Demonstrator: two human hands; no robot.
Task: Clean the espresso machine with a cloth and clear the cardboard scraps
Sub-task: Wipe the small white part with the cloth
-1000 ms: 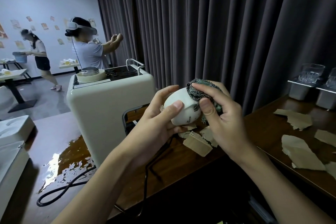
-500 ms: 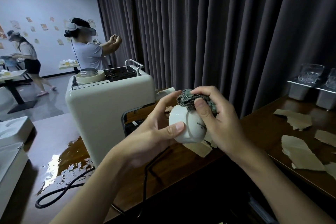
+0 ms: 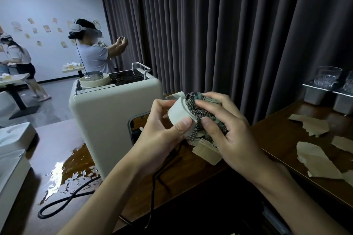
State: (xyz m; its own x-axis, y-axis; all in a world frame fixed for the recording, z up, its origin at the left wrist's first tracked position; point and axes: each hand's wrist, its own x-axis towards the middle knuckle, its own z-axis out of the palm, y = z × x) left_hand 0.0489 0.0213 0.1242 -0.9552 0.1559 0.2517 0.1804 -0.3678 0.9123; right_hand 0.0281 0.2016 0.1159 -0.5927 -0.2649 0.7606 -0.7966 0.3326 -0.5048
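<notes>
A cream espresso machine (image 3: 107, 120) stands on the dark wooden counter (image 3: 191, 170), seen from behind. In front of it my left hand (image 3: 162, 131) grips a small white cup (image 3: 179, 114), tilted with its mouth toward the right. My right hand (image 3: 225, 131) holds a bunched green-and-brown checked cloth (image 3: 198, 108) pressed into the cup's mouth. Torn cardboard scraps (image 3: 317, 160) lie on the counter at the right, and another scrap (image 3: 206, 151) lies just under my hands.
A puddle of liquid (image 3: 70, 171) and a black power cord (image 3: 63, 204) lie left of the machine. Glasses on metal trays (image 3: 324, 86) stand at the back right. A dark curtain hangs behind. A white appliance (image 3: 11, 150) sits far left. Two people stand in the room beyond.
The cup has turned in my left hand from bottom-up to mouth facing right. My right hand has moved the cloth from the cup's outside into its opening.
</notes>
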